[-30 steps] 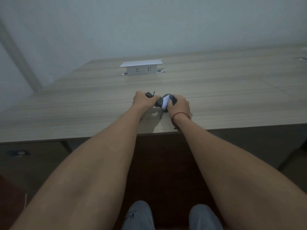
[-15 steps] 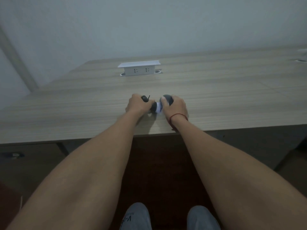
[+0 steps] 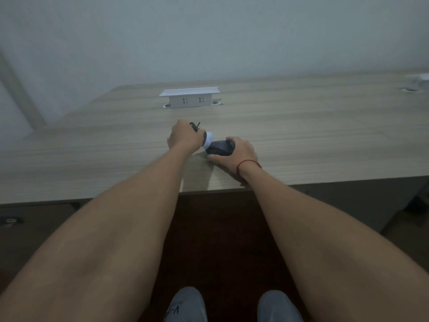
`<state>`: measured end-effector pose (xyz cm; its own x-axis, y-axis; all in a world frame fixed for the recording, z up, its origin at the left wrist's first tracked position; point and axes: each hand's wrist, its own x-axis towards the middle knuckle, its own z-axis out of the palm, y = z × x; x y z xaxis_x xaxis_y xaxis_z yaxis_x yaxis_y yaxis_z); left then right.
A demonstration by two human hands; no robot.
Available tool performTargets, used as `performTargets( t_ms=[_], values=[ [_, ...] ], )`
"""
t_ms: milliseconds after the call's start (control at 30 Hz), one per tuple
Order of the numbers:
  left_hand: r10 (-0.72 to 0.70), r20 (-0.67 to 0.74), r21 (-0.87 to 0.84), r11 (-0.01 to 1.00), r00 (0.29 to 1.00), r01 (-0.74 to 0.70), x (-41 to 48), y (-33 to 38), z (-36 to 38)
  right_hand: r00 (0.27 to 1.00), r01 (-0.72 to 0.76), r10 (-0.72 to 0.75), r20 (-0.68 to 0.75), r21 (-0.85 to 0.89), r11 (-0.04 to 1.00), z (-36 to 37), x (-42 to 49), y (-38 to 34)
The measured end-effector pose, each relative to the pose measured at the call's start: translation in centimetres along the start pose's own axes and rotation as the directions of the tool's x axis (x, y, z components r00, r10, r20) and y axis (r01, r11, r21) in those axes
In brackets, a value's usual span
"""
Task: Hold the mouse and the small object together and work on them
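On the wooden surface (image 3: 301, 135), a dark shoe (image 3: 221, 148) gripped by the right hand (image 3: 240, 151) has been drawn apart from the white-edged shoe (image 3: 206, 140) clutched in the left hand (image 3: 184, 138), so the pair is now separated.

Left hand (image 3: 184, 138) covers most of a small dark item (image 3: 194, 127); only a loop and a thin end poke out, too small to identify. White piece (image 3: 207, 141) between the hands is half hidden, shape unclear. Right hand (image 3: 239, 152) hides the far side of the dark object (image 3: 220, 148); can't tell what it is. Worktop (image 3: 325, 135) is cut off left and right. White thing (image 3: 420, 78) at right edge cropped, blurred. Shoes (image 3: 185, 307) cut by bottom edge.
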<state>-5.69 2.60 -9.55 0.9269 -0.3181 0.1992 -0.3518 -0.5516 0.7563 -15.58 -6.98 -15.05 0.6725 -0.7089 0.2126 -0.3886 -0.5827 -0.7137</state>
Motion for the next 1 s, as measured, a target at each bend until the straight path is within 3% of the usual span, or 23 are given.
performTargets(
  t_ms=[200, 367, 567, 767, 867, 1000],
  values=[
    [0.015, 0.144, 0.051, 0.998, 0.989, -0.023, 0.7, -0.8, -1.1, 1.000, 0.015, -0.014, 0.016, -0.024, 1.000, -0.1, 0.7, 0.2],
    [-0.026, 0.192, -0.164, 0.985, 0.981, 0.059, 0.3, -1.9, -1.0, 0.999, 0.032, -0.032, 0.022, -0.007, 0.999, 0.0, 0.8, 0.4],
    [0.014, -0.038, -0.384, 0.923, 0.999, -0.028, -0.2, -2.1, -0.7, 0.999, 0.035, -0.035, 0.037, 0.003, 0.999, 0.4, 1.0, 0.7],
    [0.164, -0.064, -0.105, 0.980, 0.984, -0.170, -0.3, -1.0, -0.4, 0.997, 0.023, -0.027, 0.073, 0.047, 0.999, 0.2, 1.0, 0.6],
    [0.181, -0.120, -0.190, 0.961, 0.976, -0.201, -0.2, -0.2, -0.8, 0.992, 0.017, -0.026, 0.124, 0.072, 0.997, -0.2, 1.2, 0.6],
    [0.211, -0.001, -0.154, 0.966, 0.977, -0.209, -0.6, -0.5, -0.3, 0.997, -0.049, 0.038, 0.064, 0.179, 0.983, -0.4, 0.9, 0.6]
  ],
)
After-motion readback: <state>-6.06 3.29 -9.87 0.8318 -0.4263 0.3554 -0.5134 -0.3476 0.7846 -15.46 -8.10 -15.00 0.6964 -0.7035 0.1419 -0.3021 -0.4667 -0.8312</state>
